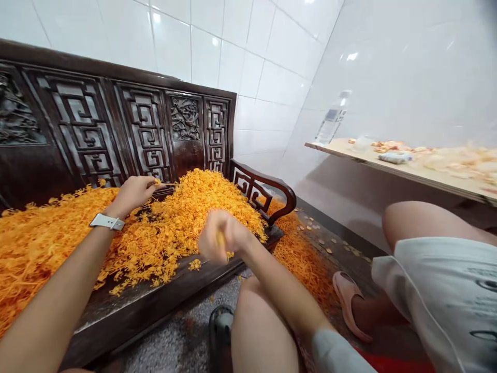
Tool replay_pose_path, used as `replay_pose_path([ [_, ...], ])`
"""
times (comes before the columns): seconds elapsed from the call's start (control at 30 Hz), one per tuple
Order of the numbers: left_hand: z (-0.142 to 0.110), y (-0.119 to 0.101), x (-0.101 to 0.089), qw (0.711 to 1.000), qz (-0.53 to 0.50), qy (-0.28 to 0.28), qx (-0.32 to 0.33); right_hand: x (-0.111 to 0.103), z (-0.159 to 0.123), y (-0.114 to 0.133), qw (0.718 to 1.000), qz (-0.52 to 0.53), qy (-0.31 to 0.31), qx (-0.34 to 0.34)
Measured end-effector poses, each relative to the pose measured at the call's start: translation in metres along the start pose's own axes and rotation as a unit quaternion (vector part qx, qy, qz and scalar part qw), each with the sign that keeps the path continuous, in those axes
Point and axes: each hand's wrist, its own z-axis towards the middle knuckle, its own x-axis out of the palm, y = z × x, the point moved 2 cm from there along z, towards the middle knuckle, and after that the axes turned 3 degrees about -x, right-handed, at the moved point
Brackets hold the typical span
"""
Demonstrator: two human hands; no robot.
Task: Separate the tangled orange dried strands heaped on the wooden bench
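Observation:
My left hand (134, 194), with a pale watch (106, 221) on the wrist, pinches a small orange piece (157, 182) from which a thin stem seems to point right. It is above a dark carved wooden bench (155, 295). Closer to me, my right hand (221, 235) is closed and blurred by motion; something yellowish shows between its fingers, too smeared to name. Small frilly orange pieces lie in a tall heap (205, 194) behind my right hand. A wider spread of orange pieces (42, 243) covers the seat at left.
More orange pieces (298, 259) are piled on the floor past the bench's armrest (285, 194). At right, a person's bare leg and pale clothing (438, 269) show beside a wooden board (438, 173) bearing pale scraps and a plastic bag. White tiled wall (217, 57) stands behind.

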Motion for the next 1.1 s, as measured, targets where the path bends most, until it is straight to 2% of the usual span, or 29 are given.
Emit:
replay_pose_path([
  [0.07, -0.002, -0.003, -0.012, 0.999, 0.017, -0.027, -0.023, -0.043, 0.015, -0.005, 0.981, 0.08, -0.16, -0.071],
  [0.13, -0.005, -0.01, -0.019, 0.998, 0.014, -0.034, -0.042, -0.072, 0.025, -0.018, 0.925, 0.201, -0.317, -0.059],
  [0.2, -0.007, -0.019, -0.022, 0.998, -0.002, -0.037, -0.041, -0.082, 0.028, -0.031, 0.871, 0.278, -0.404, -0.009],
  [0.23, -0.008, -0.025, -0.022, 0.999, -0.005, -0.042, -0.027, -0.081, 0.028, -0.035, 0.864, 0.282, -0.418, 0.006],
  [0.3, -0.012, -0.041, -0.019, 0.998, 0.0, -0.061, 0.023, -0.076, 0.028, -0.036, 0.891, 0.208, -0.404, -0.007],
  [0.4, -0.02, -0.074, -0.012, 0.984, 0.044, -0.099, 0.142, -0.067, 0.031, -0.033, 0.929, 0.025, -0.367, -0.033],
  [0.5, -0.03, -0.106, -0.002, 0.953, 0.124, -0.113, 0.253, -0.06, 0.036, -0.033, 0.933, -0.112, -0.34, -0.035],
  [0.57, -0.035, -0.119, 0.002, 0.933, 0.165, -0.106, 0.302, -0.06, 0.037, -0.035, 0.927, -0.146, -0.343, -0.038],
  [0.67, -0.04, -0.121, 0.005, 0.916, 0.19, -0.102, 0.339, -0.065, 0.033, -0.036, 0.928, -0.139, -0.345, -0.036],
  [0.8, -0.039, -0.105, 0.008, 0.929, 0.147, -0.114, 0.32, -0.07, 0.027, -0.029, 0.937, -0.131, -0.324, -0.012],
  [0.87, -0.035, -0.097, 0.011, 0.945, 0.077, -0.102, 0.3, -0.056, 0.026, -0.022, 0.952, -0.138, -0.274, -0.009],
  [0.9, -0.032, -0.093, 0.013, 0.954, 0.031, -0.089, 0.283, -0.043, 0.025, -0.019, 0.967, -0.137, -0.214, -0.006],
  [0.93, -0.028, -0.089, 0.014, 0.963, -0.019, -0.074, 0.257, -0.025, 0.024, -0.017, 0.985, -0.127, -0.115, 0.009],
  [0.97, -0.024, -0.083, 0.014, 0.971, -0.067, -0.063, 0.222, -0.004, 0.021, -0.016, 0.993, -0.106, 0.021, 0.037],
  [1.0, -0.019, -0.077, 0.014, 0.975, -0.109, -0.059, 0.182, 0.018, 0.015, -0.016, 0.979, -0.071, 0.177, 0.074],
  [1.03, -0.015, -0.071, 0.012, 0.978, -0.143, -0.063, 0.14, 0.036, 0.008, -0.016, 0.936, -0.025, 0.332, 0.115],
  [1.07, -0.012, -0.064, 0.009, 0.978, -0.169, -0.073, 0.102, 0.048, 0.0, -0.015, 0.891, 0.02, 0.433, 0.135],
  [1.1, -0.01, -0.058, 0.006, 0.976, -0.187, -0.087, 0.07, 0.053, -0.004, -0.014, 0.869, 0.056, 0.472, 0.136],
])
